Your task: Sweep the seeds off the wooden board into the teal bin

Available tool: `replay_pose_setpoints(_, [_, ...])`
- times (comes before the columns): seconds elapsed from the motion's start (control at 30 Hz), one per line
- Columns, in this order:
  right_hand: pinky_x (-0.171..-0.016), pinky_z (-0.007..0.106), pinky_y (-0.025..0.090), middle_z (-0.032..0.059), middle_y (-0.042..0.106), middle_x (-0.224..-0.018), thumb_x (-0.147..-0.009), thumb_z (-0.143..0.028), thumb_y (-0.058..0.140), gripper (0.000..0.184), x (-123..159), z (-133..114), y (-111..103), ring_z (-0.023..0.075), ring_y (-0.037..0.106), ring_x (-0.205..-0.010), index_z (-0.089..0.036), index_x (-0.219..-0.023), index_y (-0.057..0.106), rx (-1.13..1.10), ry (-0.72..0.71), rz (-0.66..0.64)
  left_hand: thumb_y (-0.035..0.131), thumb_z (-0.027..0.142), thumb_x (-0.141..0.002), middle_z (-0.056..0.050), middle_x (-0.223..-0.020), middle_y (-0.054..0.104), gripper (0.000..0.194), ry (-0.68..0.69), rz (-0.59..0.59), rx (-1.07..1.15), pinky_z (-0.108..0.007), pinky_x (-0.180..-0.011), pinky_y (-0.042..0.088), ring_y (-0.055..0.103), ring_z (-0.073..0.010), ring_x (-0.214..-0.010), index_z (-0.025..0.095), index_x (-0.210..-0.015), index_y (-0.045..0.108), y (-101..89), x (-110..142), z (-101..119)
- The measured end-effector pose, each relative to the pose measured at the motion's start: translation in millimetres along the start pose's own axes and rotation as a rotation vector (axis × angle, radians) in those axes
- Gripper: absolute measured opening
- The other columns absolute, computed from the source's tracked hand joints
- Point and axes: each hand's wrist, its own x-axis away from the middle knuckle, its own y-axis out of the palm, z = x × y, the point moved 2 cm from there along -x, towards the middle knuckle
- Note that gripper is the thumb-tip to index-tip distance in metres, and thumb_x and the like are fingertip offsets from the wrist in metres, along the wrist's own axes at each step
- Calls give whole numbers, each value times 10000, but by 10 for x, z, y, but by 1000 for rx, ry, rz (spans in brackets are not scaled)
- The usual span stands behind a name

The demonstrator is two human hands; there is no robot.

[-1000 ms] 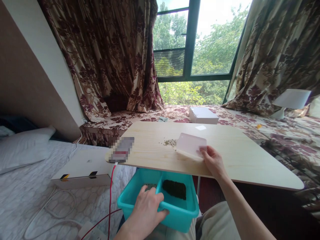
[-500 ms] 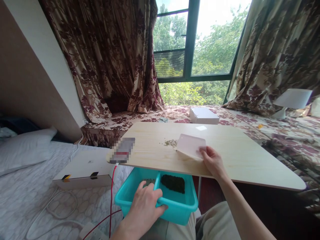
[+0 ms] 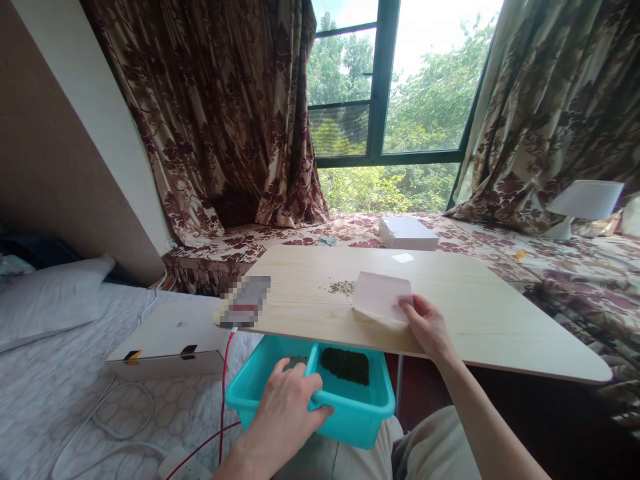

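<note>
My left hand (image 3: 287, 410) grips the near rim of a teal plastic bin (image 3: 350, 417), thumb outside and fingers over the edge. The bin sits on my lap under the table's front edge, split by a divider, with dark granules (image 3: 345, 365) in its right compartment. My right hand (image 3: 427, 327) pinches the near corner of a flat pale pink card (image 3: 381, 295), which lies tilted on the light wooden table (image 3: 475, 313). A small pile of greenish-brown granules (image 3: 342, 287) lies on the table just left of the card.
A blurred-out dark object (image 3: 245, 302) lies at the table's left edge with a red cable (image 3: 223, 393) hanging from it. A white box (image 3: 167, 337) and a pillow (image 3: 50, 297) rest on the bed at left. Another white box (image 3: 406, 232) and a lamp (image 3: 580, 203) stand by the window.
My left hand has drawn the teal bin slightly left and farther under the table edge. My right hand and the card have stayed almost still.
</note>
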Motion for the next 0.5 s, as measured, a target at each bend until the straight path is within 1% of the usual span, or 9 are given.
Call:
replay_pose_setpoints(0.1, [-629,274,449,28,684,-725,-713,-380,586,209,-6,18,10,178,597,-674,-181,-743,641,-22,4,0,650,370,-770,13,-731,537,161,8,-2,3,-396,-1004,308,555,-189,-838,230,-707,602,-9,0,2])
replay_pose_setpoints(0.3, [-628,279,458,27,680,-694,-717,-399,579,219,-21,57,24,180,596,-667,-187,-719,636,5,-21,-41,642,368,-768,15,-720,534,159,12,-8,3,-405,-996,318,551,-189,-802,233,-694,599,-21,-14,2])
replay_pose_setpoints(0.5, [-626,288,468,38,688,-715,-715,-426,584,249,-16,47,25,187,605,-673,-188,-748,647,-19,-18,-59,643,361,-759,12,-712,532,157,12,3,3,-399,-991,327,552,-193,-809,232,-682,596,-33,-12,9])
